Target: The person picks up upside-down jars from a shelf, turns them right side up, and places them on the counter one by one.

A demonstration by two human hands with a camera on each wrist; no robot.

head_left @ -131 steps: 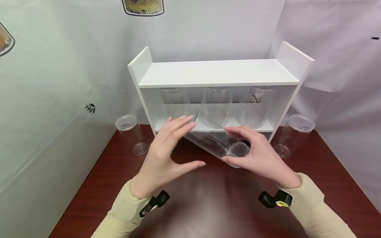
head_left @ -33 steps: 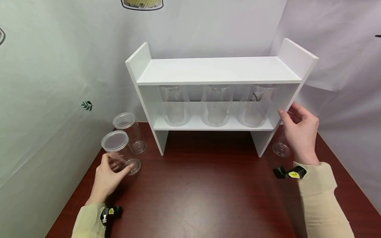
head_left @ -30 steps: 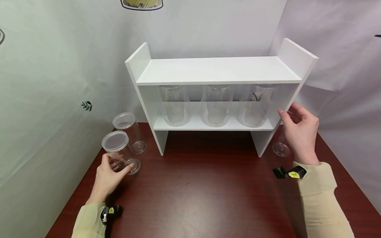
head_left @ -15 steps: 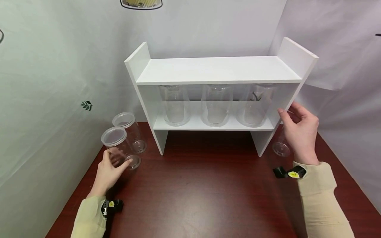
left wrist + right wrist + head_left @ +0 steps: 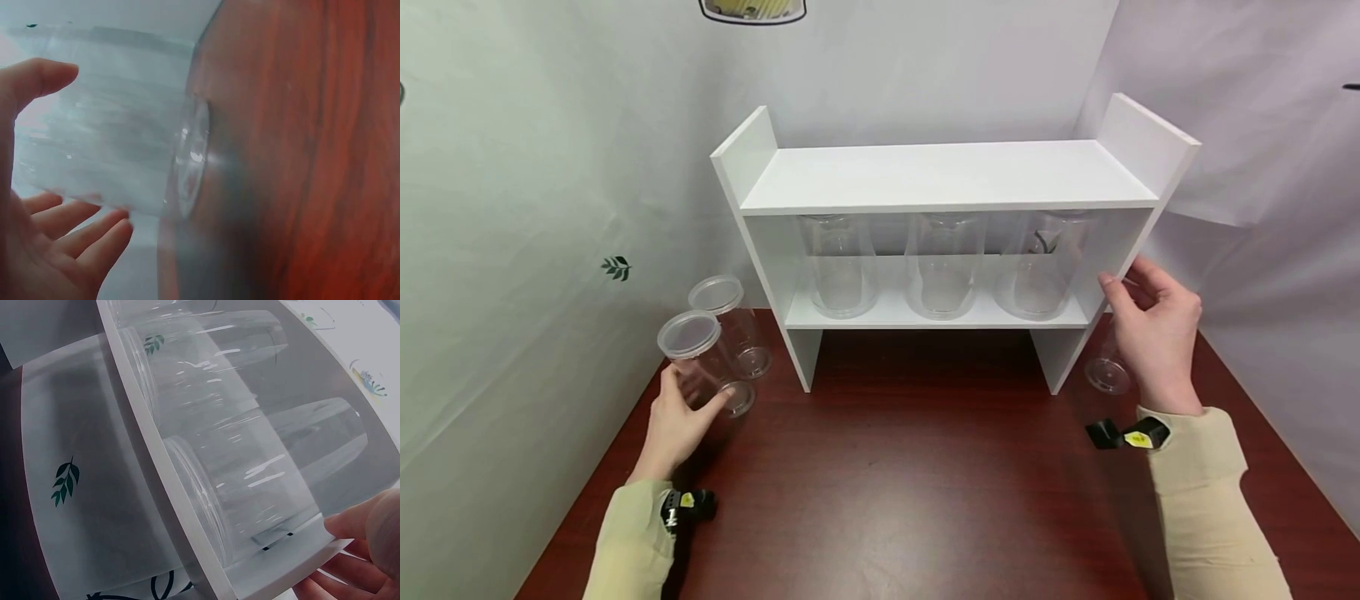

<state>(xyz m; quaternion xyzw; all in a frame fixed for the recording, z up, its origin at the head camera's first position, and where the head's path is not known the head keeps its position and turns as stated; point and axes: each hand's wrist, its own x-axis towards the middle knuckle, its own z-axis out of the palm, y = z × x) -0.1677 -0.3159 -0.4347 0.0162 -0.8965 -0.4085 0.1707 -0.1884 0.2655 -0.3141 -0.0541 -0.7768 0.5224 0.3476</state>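
A clear plastic jar with a lid (image 5: 688, 333) stands or hovers at the table's left; I cannot tell whether its base touches the wood. My left hand (image 5: 672, 429) holds its lower body, thumb on the near side and fingers round the far side; the left wrist view shows the clear jar wall (image 5: 119, 144) between them. At the right, my right hand (image 5: 1161, 337) grips the side panel of a white two-tier shelf (image 5: 947, 177), thumb in front and fingers behind. In the right wrist view the thumb (image 5: 356, 525) lies on the panel's edge.
Another clear jar (image 5: 718, 293) stands just behind the held one. Three clear jars, the middle one (image 5: 943, 275) among them, stand on the lower shelf. Behind my right hand is one more jar (image 5: 1108, 375). Light patterned sheets (image 5: 512, 208) hang round the dark red table (image 5: 880, 483).
Earlier both hands were at a tilted jar in front of the shelf. Since then the right hand has taken the side panel; the left hand has lately slid its jar slightly away, toward the jar behind.
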